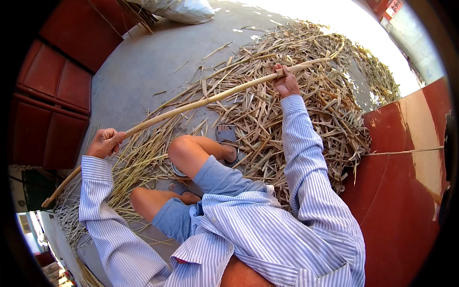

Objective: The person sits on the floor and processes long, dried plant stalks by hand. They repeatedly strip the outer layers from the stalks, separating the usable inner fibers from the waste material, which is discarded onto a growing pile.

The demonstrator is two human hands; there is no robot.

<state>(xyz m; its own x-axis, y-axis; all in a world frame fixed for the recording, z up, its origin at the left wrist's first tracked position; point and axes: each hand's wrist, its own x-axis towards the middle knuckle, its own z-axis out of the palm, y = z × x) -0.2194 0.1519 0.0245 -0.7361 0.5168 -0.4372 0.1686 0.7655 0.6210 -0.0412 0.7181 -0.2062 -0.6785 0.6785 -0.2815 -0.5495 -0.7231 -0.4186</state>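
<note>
A long pale-tan stalk [205, 101] stretches across in front of me, from low at the left up to the right. Near its lower end my left hand [106, 143] is closed round it, and the tip pokes out past my left cuff. Farther up the stalk, my right hand [286, 81] grips it with fingers wrapped round. Beyond that hand the stalk ends in a thin, curved yellowish tip. Beneath the right hand spreads a big heap of dry husks and leaves [306, 124]. Thin stripped stalks [129, 167] lie on the floor below the left hand.
Red panelled doors [57, 86] stand at the left, and a red panel [401, 191] at the right. A whitish sack [184, 9] rests at the far side beside a bundle of sticks [138, 14]. My knees and sandalled feet are between my arms, on the grey concrete floor [138, 71].
</note>
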